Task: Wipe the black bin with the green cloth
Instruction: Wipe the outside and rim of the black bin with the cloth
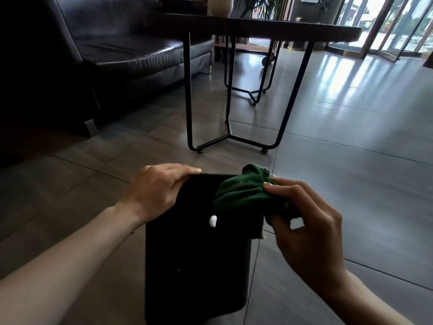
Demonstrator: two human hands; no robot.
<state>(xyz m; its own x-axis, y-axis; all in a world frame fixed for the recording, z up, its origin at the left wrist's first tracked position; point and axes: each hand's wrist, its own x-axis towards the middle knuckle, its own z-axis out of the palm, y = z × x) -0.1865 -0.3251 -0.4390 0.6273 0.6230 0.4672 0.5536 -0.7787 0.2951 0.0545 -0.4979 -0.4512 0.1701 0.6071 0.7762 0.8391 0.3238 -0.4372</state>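
Observation:
The black bin [196, 259] stands on the tiled floor right in front of me, low in the view. A small white blob [213, 221] sits on its dark surface. My left hand [155, 191] grips the bin's far left top edge, fingers curled over it. My right hand [307, 221] holds the bunched green cloth [243, 193] against the bin's upper right corner; part of the cloth hangs down over the right side.
A dark table with thin black metal legs [229, 134] stands just beyond the bin. A black leather sofa [105, 50] fills the left. Shiny grey floor tiles [351, 137] stretch to glass doors at the far right.

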